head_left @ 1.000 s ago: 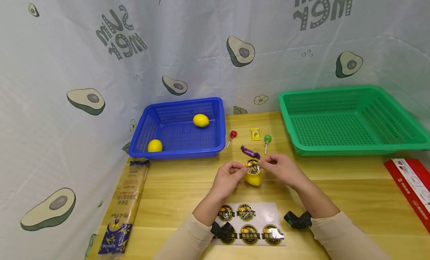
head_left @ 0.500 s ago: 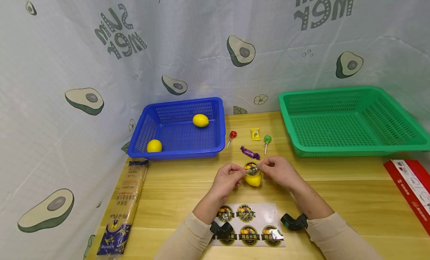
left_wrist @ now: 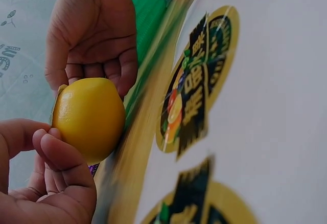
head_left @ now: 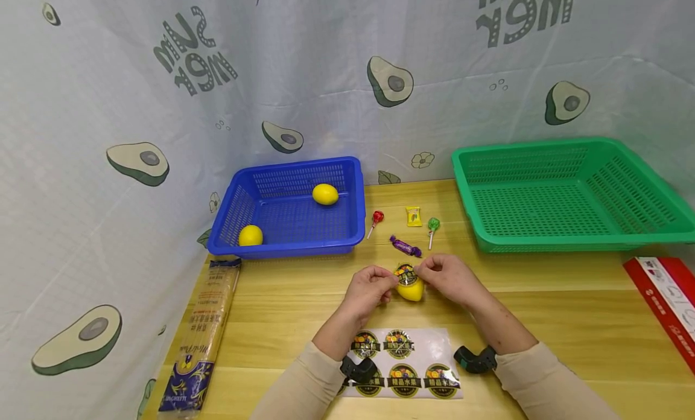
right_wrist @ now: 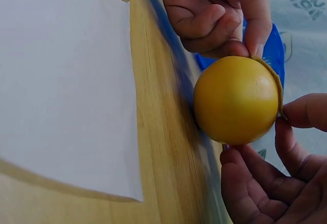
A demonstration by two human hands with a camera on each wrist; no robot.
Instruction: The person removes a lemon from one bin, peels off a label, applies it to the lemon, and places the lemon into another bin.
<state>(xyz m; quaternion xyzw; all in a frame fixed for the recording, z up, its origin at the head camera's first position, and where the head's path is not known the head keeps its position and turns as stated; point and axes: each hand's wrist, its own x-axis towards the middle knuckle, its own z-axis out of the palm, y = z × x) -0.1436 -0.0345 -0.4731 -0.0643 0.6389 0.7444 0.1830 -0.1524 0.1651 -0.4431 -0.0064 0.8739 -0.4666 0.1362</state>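
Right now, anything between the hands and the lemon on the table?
Nothing visible. The left hand and right hand pinch the sticker at either edge, laid over the lemon, which sits on the table.

Both forearms are being stretched forward over the table, converging. The left hand (head_left: 368,290) and the right hand (head_left: 449,277) are being held close together, fingers curled, thumb and forefinger of each pinched. A black wrist mount is being worn on each arm.
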